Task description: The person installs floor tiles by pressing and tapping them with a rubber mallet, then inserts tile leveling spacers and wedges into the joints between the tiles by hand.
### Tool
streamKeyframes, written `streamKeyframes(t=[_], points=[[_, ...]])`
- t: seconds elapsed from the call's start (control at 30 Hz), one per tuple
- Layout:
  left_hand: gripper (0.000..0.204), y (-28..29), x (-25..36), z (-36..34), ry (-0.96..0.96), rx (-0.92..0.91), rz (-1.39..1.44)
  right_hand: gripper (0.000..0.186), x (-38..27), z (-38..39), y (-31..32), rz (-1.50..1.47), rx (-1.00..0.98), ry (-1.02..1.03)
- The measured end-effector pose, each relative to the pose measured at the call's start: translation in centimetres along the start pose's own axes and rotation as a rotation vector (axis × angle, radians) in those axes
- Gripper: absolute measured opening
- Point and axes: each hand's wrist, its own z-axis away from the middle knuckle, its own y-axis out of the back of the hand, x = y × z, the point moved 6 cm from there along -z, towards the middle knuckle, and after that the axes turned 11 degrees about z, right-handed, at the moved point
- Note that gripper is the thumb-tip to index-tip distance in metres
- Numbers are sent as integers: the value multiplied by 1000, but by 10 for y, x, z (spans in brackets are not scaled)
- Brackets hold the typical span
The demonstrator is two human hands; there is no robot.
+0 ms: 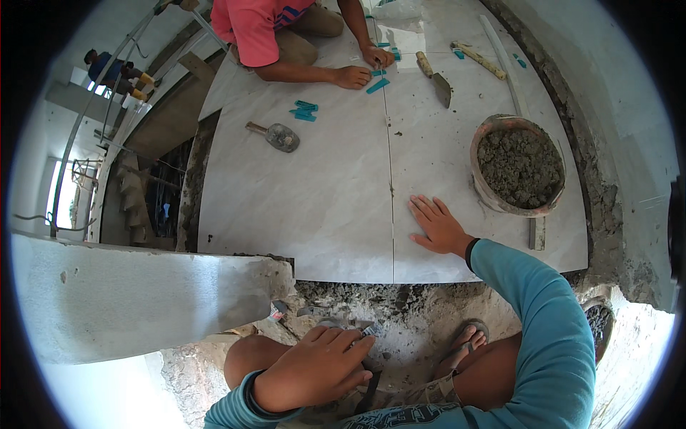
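Pale tiled floor (300,207) — mortar-filled bucket (487,191), trowel (441,89), round-headed tool (282,138), teal wedges (305,110), long bar (504,66) on it

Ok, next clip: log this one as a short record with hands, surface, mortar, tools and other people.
left hand: above the lap, fingers bent; anything held cannot be made out
right hand: palm down on the right-hand floor tile, fingers spread
surface: large pale tiles with a straight seam
mortar: in a round bucket on the tiles
tools: pointed trowel beyond the bucket
wedges: teal pile left of the seam
others: kneeling co-worker, hands at the seam; another person farther back
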Motion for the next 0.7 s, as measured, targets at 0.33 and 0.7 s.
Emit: streamKeyframes(t=[0.33, 0.7], points=[[52, -1, -1, 0, 6, -8, -6, 81, -2, 0, 3, -4, 27, -4], [54, -2, -2, -1, 7, -16, 4, 81, -2, 0, 3, -3, 40, 0]])
